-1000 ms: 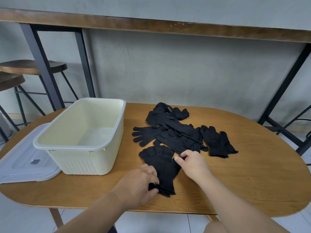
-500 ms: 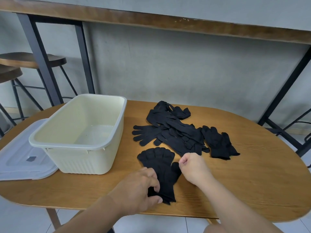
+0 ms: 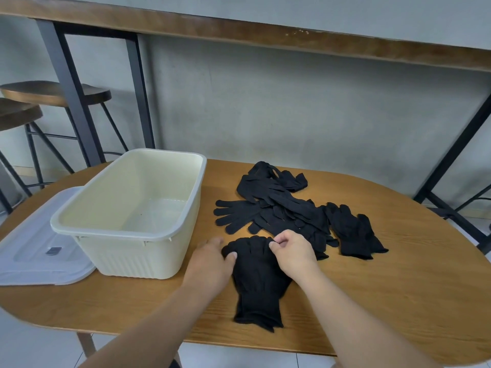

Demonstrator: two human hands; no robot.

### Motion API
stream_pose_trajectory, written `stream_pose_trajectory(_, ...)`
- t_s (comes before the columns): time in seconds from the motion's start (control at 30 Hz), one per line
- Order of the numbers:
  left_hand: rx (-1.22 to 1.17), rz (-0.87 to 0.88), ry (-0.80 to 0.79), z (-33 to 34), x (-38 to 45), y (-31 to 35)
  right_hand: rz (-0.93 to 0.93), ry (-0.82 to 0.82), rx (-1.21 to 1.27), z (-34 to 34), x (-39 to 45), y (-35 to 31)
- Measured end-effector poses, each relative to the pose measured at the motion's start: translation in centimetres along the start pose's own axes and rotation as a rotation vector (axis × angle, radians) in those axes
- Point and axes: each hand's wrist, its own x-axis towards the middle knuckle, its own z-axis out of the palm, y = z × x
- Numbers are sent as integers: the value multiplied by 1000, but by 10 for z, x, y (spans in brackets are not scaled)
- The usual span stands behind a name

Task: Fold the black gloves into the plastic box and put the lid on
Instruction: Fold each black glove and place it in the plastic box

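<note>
A pair of black gloves [image 3: 257, 277] lies flat on the wooden table [image 3: 398, 301] in front of me, cuffs toward me. My left hand [image 3: 212, 264] holds the finger end at its left edge, thumb on the fabric. My right hand [image 3: 292, 252] pinches the finger end at its right edge. Behind them lies a loose pile of black gloves [image 3: 281, 208], with another pair [image 3: 354, 232] to its right. The cream plastic box [image 3: 127, 229] stands empty to the left. Its translucent lid [image 3: 34, 256] lies flat beside it at the far left.
A concrete wall rises close behind the table. Under a high wooden counter [image 3: 265, 33] stand black metal legs [image 3: 71, 91] and two bar stools [image 3: 53, 94] at the back left. The table's near edge runs just below the gloves' cuffs.
Both hands have moved away from me, from the cuff and thumb of the near gloves up to their finger end. The gloves now lie straighter and flatter.
</note>
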Motion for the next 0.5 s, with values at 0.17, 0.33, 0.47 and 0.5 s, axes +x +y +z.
stream_pose_trajectory(0.17, -58, -113, -47, 15, 31, 7, 22, 110, 41, 1, -4, 10)
stream_pose_trajectory(0.33, -119, -133, -41, 18, 37, 9, 15, 103, -143, 4, -3, 13)
stream_pose_trajectory(0.47, -42, -76, -11, 16, 38, 13, -21, 110, -146, 3, 1, 5)
stream_pose_trajectory(0.5, -37, -68, -24, 17, 40, 15, -35, 98, -141, 4, 2, 1)
